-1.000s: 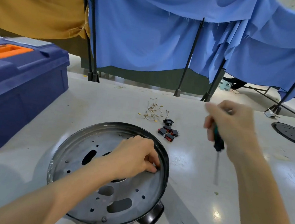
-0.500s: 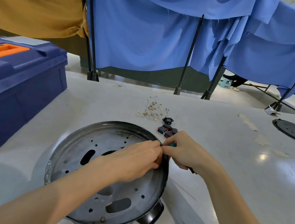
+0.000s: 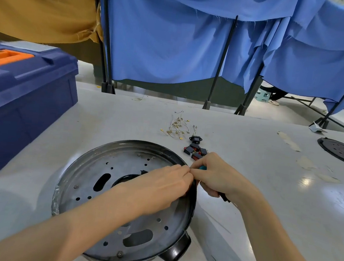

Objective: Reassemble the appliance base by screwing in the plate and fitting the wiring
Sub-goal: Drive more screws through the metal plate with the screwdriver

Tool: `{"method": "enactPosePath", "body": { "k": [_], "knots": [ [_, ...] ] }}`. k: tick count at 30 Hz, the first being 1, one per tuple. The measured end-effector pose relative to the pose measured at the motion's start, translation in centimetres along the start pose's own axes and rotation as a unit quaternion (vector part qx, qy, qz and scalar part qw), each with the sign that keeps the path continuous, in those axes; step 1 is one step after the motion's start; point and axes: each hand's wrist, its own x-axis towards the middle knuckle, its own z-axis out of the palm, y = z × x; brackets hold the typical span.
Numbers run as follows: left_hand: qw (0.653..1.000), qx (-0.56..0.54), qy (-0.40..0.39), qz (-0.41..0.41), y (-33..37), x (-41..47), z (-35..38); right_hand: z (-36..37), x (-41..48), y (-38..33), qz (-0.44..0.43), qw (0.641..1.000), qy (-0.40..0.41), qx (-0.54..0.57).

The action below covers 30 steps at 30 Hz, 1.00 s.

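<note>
The round appliance base (image 3: 177, 253) lies upside down on the table, with a perforated metal plate (image 3: 92, 173) set inside it. My left hand (image 3: 162, 185) lies over the plate's right side, its fingertips pinched together at the rim; what they pinch is hidden. My right hand (image 3: 217, 176) meets it there, fingers curled round a screwdriver (image 3: 202, 167) with a teal and black handle. A bundle of wires (image 3: 177, 127) with brass terminals lies behind the base. Beside the wires are black and red switches (image 3: 195, 150).
A blue toolbox (image 3: 24, 100) with an orange handle stands at the left. A black round cover (image 3: 342, 151) lies at the table's far right edge. Blue and tan cloths hang on black stands behind the table.
My right hand came down from the upper right with the screwdriver and now meets my left hand at the plate's right rim. The left hand stayed on the plate.
</note>
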Motion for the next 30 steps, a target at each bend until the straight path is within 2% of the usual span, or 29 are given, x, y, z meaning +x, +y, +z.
{"method": "enactPosePath", "body": {
  "k": [4, 12, 14, 17, 19, 22, 24, 26, 29, 30],
  "knots": [
    [0.998, 0.055, -0.001, 0.018, 0.3, -0.1, -0.2, -0.1, 0.1, 0.4, 0.002, 1.000, -0.013, 0.022],
    [1.000, 0.017, 0.000, 0.014, 0.1, -0.1, -0.3, -0.1, 0.6, 1.4, -0.010, 0.996, -0.046, 0.082],
    [1.000, -0.020, 0.004, 0.010, -0.2, 0.0, -0.2, -0.1, 0.6, 1.5, -0.010, 0.995, -0.051, 0.086],
    [0.989, -0.144, 0.019, -0.029, -0.9, 0.1, -0.4, -0.4, 0.4, 1.4, -0.005, 0.996, -0.058, 0.067],
    [0.978, -0.200, 0.030, -0.052, -1.3, 0.1, -0.3, -1.2, 0.0, 1.0, 0.003, 0.998, -0.033, 0.062],
    [0.962, -0.255, 0.034, -0.085, -1.7, -0.1, 0.1, -3.3, -0.6, -0.2, -0.015, 0.989, 0.095, 0.109],
    [0.955, -0.274, 0.040, -0.103, -1.7, -0.1, 0.3, -4.8, -1.1, -1.4, -0.055, 0.958, 0.205, 0.191],
    [0.947, -0.294, 0.053, -0.119, -1.7, 0.1, 0.5, -5.7, -1.8, -2.9, -0.114, 0.900, 0.296, 0.299],
    [0.937, -0.320, 0.050, -0.132, -2.0, 0.4, 0.7, -5.9, -2.6, -4.9, -0.214, 0.795, 0.339, 0.456],
    [0.934, -0.328, 0.047, -0.134, -2.1, 0.5, 0.8, -5.6, -2.7, -5.4, -0.234, 0.770, 0.340, 0.487]
  ]
}}
